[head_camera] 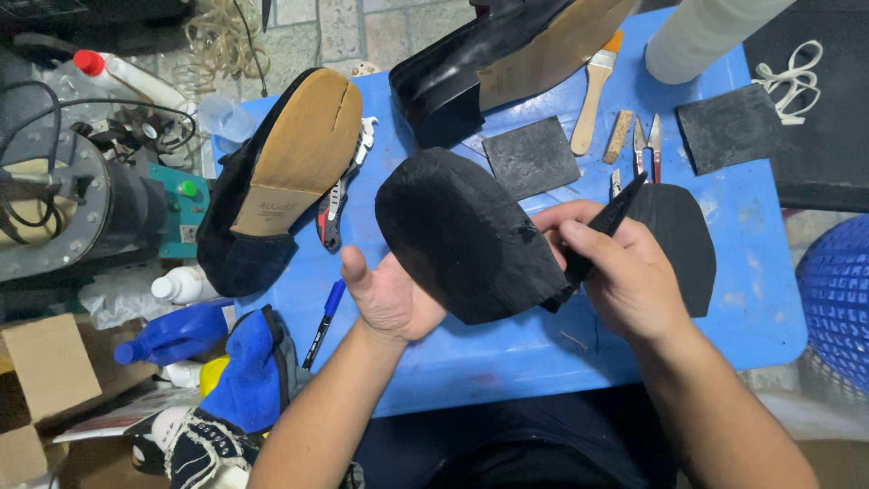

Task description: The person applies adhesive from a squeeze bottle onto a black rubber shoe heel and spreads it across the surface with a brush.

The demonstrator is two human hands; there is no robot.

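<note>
- Head view: left hand [391, 294] cups the black rubber sole piece [466, 237] from below, palm up, fingers wrapped behind it, above the blue table [507, 349]
- Right hand [625, 272] is clamped on a dark blade tool [608, 222], its tip at the sole piece's right edge
- Risk: the blade could skid off the rubber toward the left palm, since that hand backs the piece
- Loose grip may let the piece twist, spoiling the edge
- Second black sole piece [683, 235] lies just behind the right hand

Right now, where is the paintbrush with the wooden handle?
In the head view, the paintbrush lies at the far end of the blue table, right of the black shoe, beside a small cork-coloured block and snips.
</note>
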